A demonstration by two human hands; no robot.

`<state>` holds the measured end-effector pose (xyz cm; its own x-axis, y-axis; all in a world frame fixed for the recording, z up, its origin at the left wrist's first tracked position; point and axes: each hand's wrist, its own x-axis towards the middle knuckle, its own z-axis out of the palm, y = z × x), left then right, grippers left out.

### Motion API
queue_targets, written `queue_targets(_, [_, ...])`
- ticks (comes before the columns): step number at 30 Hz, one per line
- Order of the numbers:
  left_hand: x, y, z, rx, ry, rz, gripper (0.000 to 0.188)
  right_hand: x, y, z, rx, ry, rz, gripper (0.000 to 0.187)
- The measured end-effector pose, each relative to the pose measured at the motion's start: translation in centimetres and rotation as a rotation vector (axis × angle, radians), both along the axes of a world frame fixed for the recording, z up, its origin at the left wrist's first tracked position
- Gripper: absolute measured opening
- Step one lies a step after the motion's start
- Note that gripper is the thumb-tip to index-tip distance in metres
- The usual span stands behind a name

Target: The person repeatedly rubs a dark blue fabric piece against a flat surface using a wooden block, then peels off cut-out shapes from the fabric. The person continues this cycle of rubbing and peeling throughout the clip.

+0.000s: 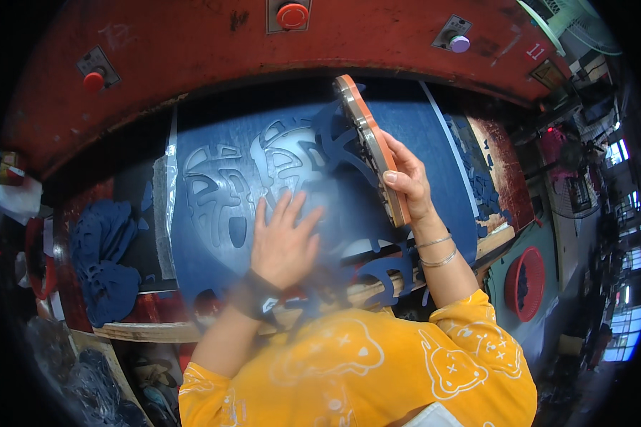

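Observation:
My right hand [412, 176] grips a cutting die [374, 146], thumb on its near face and fingers behind. The die has an orange board side and a shaped metal edge, and it stands tilted on edge above the sheet. My left hand [285, 238] has its fingers spread over the near part of the blue sheet [434, 135]; some motion blur hides whether it touches. Shoe-upper-like cut outlines [221, 185] show in the sheet left of the die. Loose blue offcuts [381, 274] hang along the near edge.
The red press beam [192, 43] spans the far side, with a red push button [292, 16] in its middle. Blue pieces [103, 245] are heaped at the left. Scraps [481, 181] lie along the right. A red basket [525, 285] stands at the lower right.

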<state>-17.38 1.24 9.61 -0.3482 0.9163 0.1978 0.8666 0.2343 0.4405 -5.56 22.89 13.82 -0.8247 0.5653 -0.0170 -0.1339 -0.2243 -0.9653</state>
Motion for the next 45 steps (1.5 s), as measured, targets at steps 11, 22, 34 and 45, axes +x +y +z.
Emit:
queue_targets(11, [0.5,-0.1,-0.1,0.095,-0.003,0.087,0.038,2.0,1.0,-0.2,-0.039,0.105,-0.149,0.067])
queue_targets(22, [0.5,0.2,0.1,0.120,-0.013,0.094,0.039,2.5,-0.6,-0.3,1.221,-0.599,0.008,0.069])
queue_targets(34, [0.3,0.1,0.4,0.185,-0.077,0.081,0.033,1.3,-1.8,-0.8,1.296,-0.696,-0.027,0.061])
queue_targets(45, [9.8,-8.3,0.2,0.248,-0.465,0.040,0.011,2.7,-0.9,-2.8,1.274,-0.098,-0.475,0.050])
